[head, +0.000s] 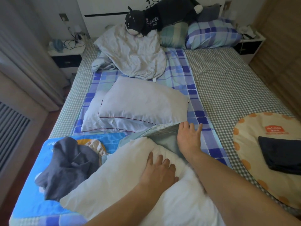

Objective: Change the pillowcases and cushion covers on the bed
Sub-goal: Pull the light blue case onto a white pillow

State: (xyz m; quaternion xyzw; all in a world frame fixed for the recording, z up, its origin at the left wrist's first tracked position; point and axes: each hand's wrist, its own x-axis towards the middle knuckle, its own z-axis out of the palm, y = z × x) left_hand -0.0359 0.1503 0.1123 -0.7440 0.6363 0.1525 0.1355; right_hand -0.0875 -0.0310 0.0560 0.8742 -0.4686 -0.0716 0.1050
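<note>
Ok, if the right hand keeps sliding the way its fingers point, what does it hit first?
Probably the nearer bare white pillow. The right hand lies flat on the pillowcase edge, fingers pointing up the bed; only a strip of blue plaid sheet lies between. Depth is uncertain.

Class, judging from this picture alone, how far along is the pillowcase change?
Done: two bare white pillows lie stripped. In hand: the left hand presses a white pillow while the right hand holds its light blue case open. Left: the plaid pillows at the headboard.
</note>
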